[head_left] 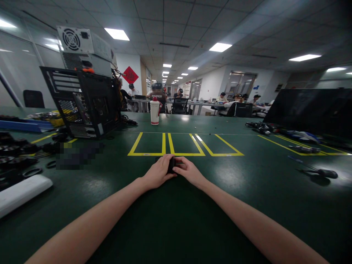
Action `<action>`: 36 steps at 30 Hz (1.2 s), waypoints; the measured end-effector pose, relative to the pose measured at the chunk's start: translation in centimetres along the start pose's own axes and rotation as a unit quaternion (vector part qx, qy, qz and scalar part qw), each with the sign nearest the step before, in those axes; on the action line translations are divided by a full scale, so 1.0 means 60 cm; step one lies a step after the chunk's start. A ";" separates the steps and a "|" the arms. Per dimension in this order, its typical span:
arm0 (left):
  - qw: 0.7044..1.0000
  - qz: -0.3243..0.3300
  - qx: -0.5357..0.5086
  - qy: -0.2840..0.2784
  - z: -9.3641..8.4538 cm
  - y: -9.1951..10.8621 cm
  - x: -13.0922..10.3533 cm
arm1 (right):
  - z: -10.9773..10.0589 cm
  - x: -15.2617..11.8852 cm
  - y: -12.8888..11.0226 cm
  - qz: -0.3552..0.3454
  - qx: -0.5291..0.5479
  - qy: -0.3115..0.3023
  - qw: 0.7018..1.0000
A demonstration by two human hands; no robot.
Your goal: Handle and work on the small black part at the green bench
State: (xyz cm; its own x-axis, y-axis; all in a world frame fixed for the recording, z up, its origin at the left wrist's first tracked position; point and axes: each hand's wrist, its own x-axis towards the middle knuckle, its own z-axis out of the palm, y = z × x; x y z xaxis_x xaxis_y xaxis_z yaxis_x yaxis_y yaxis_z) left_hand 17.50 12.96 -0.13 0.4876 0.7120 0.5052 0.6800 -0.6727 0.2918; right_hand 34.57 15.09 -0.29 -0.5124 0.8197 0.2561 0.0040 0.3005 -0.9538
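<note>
Both of my hands meet over the green table, just in front of the yellow taped boxes. Between them is a small black object, mostly covered by fingers, so its kind cannot be made out. My left hand is closed around its left side, fingers over the top and thumb low in front. From the right, my right hand pinches the object's edge with thumb and fingertips.
An open black computer case carries power supplies at left. A white cup stands beyond the yellow tape. At right lie a screwdriver, cables and a dark monitor. A white bar lies left. People sit far back.
</note>
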 end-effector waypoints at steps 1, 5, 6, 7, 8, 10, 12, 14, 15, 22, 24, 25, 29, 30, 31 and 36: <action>1.000 -0.001 0.000 0.000 0.000 -0.001 0.000 | 0.000 -0.001 0.001 0.002 0.006 -0.005 1.000; 1.000 0.005 0.004 0.001 0.002 -0.001 -0.001 | 0.000 -0.002 0.001 -0.006 0.033 -0.020 0.999; 1.000 0.005 0.004 0.002 0.001 0.000 -0.002 | 0.000 -0.002 0.000 -0.006 0.032 -0.021 0.999; 1.000 0.004 0.003 0.002 0.000 0.000 -0.002 | 0.000 -0.002 -0.001 -0.004 0.026 -0.018 0.999; 1.000 0.003 0.001 0.003 -0.001 0.002 -0.002 | 0.001 -0.002 -0.002 -0.003 0.016 -0.010 1.000; 1.000 0.003 -0.002 0.002 -0.004 0.004 -0.001 | 0.002 -0.001 -0.004 -0.003 -0.006 0.012 1.000; 1.000 0.004 -0.004 0.003 -0.006 0.006 -0.001 | 0.003 0.000 -0.005 -0.008 -0.017 0.024 1.000; 1.000 0.006 -0.004 0.003 -0.007 0.007 0.000 | 0.004 0.001 -0.007 -0.009 -0.016 0.028 0.999; 1.000 0.007 -0.003 0.003 -0.007 0.006 0.000 | 0.004 0.001 -0.007 -0.005 -0.014 0.028 0.999; 1.000 0.002 -0.010 0.005 -0.004 0.005 -0.001 | 0.000 0.003 -0.003 0.007 0.023 -0.006 1.000; 1.000 0.002 -0.014 0.005 -0.006 0.006 -0.001 | 0.001 0.002 -0.005 -0.002 0.030 -0.006 1.000; 1.000 0.002 -0.015 0.005 -0.007 0.007 -0.001 | 0.002 0.001 -0.007 -0.003 0.029 -0.002 1.000; 1.000 0.002 -0.015 0.006 -0.009 0.009 0.000 | 0.005 0.000 -0.013 -0.003 0.021 0.019 1.000; 1.000 0.002 -0.015 0.005 -0.009 0.009 0.000 | 0.005 0.001 -0.013 -0.004 0.023 0.021 1.000; 1.000 0.003 -0.014 0.006 -0.008 0.009 0.000 | 0.005 0.002 -0.012 -0.005 0.026 0.024 0.999; 1.000 0.001 -0.006 0.005 -0.007 0.008 0.001 | 0.003 0.009 0.000 0.014 0.042 0.037 0.998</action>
State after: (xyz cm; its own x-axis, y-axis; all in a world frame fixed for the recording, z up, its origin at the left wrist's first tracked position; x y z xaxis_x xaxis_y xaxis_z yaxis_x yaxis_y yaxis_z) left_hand 17.61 12.58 0.40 0.4838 0.7081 0.5143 0.6722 -0.6770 0.2997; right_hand 34.13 15.41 -0.18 -0.4486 0.8615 0.2377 -0.0566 0.2380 -0.9696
